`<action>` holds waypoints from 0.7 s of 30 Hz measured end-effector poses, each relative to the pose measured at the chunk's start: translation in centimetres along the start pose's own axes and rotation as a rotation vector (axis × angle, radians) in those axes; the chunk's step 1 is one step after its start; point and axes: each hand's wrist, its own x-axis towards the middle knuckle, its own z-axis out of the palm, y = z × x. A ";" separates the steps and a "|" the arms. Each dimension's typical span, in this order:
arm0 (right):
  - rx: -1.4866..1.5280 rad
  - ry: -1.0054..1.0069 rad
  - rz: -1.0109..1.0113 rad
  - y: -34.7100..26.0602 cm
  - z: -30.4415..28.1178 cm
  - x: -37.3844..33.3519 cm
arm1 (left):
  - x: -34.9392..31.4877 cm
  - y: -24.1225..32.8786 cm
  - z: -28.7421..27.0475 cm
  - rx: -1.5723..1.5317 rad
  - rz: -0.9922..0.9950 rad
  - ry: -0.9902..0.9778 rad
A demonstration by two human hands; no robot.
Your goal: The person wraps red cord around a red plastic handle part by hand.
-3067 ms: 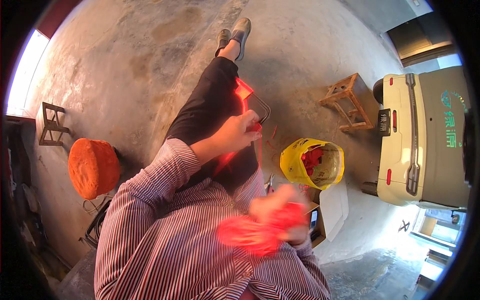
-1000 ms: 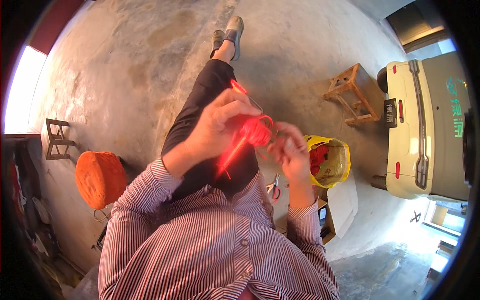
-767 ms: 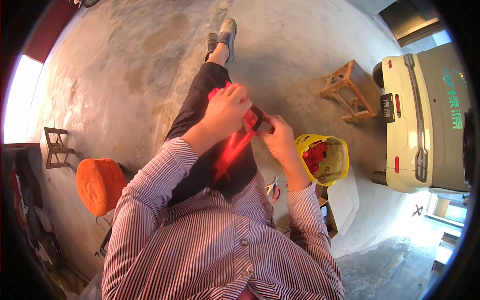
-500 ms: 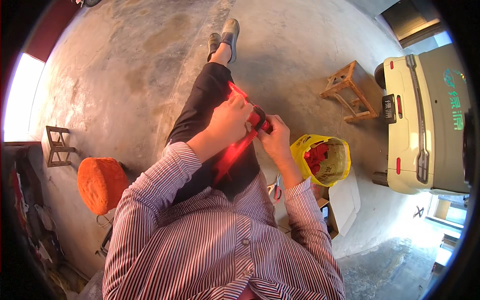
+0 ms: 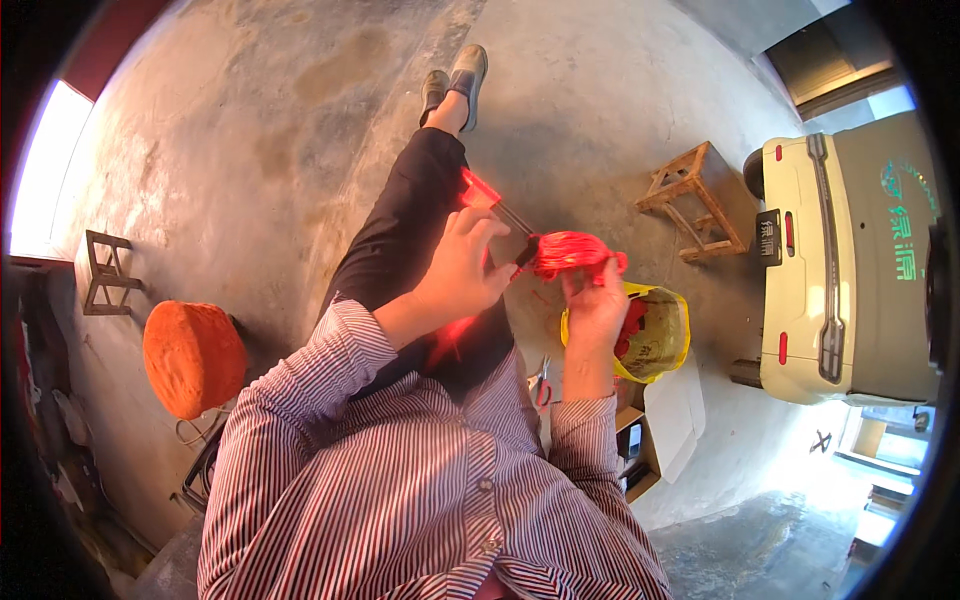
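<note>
A glossy red bundle of cord-like strands [image 5: 575, 254] is gathered above my lap, its near end gripped between the thumb and fingers of my right hand [image 5: 595, 308]. A black piece [image 5: 524, 252] sits at the bundle's left end, by the thumb of my left hand [image 5: 462, 258]. That hand is over my dark trousers, thumb and fingers parted, with no clear grip. Beyond its fingertips, a bright red flat piece [image 5: 480, 190] lies against my leg, and thin dark rods [image 5: 514, 218] run from there toward the bundle. Under my left hand, more red [image 5: 455, 335] shows on the thigh.
Right of my lap stands a yellow bag [image 5: 662, 345] with red material inside. Scissors [image 5: 541, 384] and an open cardboard box [image 5: 640, 455] are nearer me. Around are an orange round seat [image 5: 195, 359], a wooden stool [image 5: 700, 203], another stool [image 5: 106, 273] and a parked cream vehicle [image 5: 810, 260].
My right hand has moved right and slightly nearer me, and the red bundle is now plainly visible. My left hand's fingers have spread from a closed grasp.
</note>
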 end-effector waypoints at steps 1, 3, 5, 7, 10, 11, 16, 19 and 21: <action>0.011 -0.105 -0.091 -0.5 0.4 -0.1 | -0.1 -0.1 0.2 0.010 -0.013 0.004; 0.081 -0.367 -0.041 -1.8 1.2 -0.8 | -0.2 -0.4 0.8 -0.216 -0.238 -0.239; 0.147 -0.504 -0.053 -3.1 1.8 -1.8 | -0.2 -0.6 1.4 -0.295 -0.251 -0.256; 0.275 -0.549 -0.117 -4.4 2.0 -3.5 | -0.5 -0.9 1.8 -0.316 -0.233 -0.221; 0.139 -0.828 0.099 -3.7 2.4 -7.0 | -0.8 -1.3 2.0 -0.427 -0.270 -0.219; 0.101 -0.905 0.156 -2.9 2.5 -8.4 | -0.8 -1.5 2.0 -0.482 -0.303 -0.221; -0.281 -0.750 0.160 -3.9 3.7 -14.6 | -0.6 -2.0 2.1 -0.446 -0.342 -0.363; 0.003 -0.818 -0.223 -7.9 4.5 -14.9 | -0.5 -1.4 2.1 -0.399 -0.327 -0.312; -0.004 -1.030 -0.318 -10.3 4.7 -14.0 | -0.4 -0.5 2.1 -0.320 -0.258 -0.153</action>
